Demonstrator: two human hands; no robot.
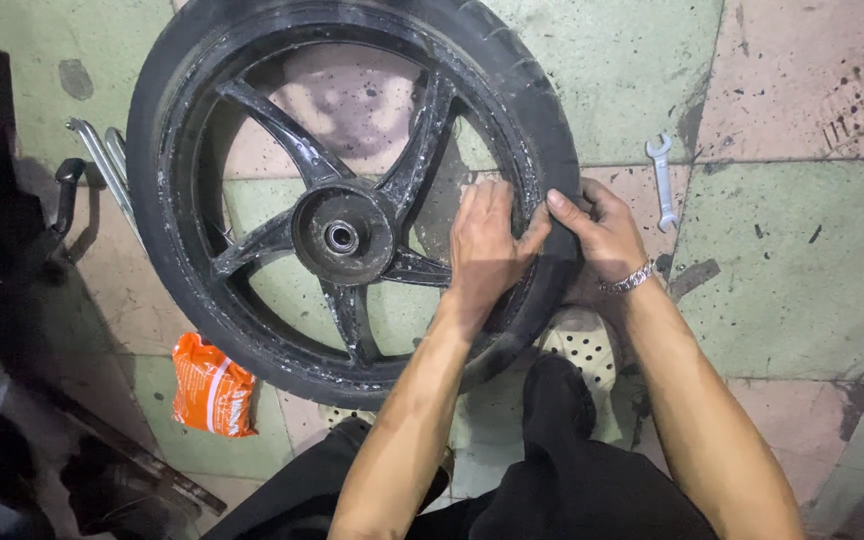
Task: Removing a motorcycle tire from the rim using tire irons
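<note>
A black motorcycle wheel (282, 130) with spoked rim and tyre stands on the tiled floor, its hub (341, 236) facing me. My left hand (484, 245) lies flat on the rim's right side, fingers pressing at the tyre's inner edge. My right hand (602, 232), with a metal bracelet at the wrist, grips the tyre (552, 140) from the outside, thumb hooked over its bead next to the left fingers.
A silver open-ended spanner (662, 180) lies on the floor right of the wheel. An orange plastic packet (212, 388) sits lower left. Metal tyre levers (102, 160) lie behind the wheel at left. Dark machine parts fill the left edge. My knees are below.
</note>
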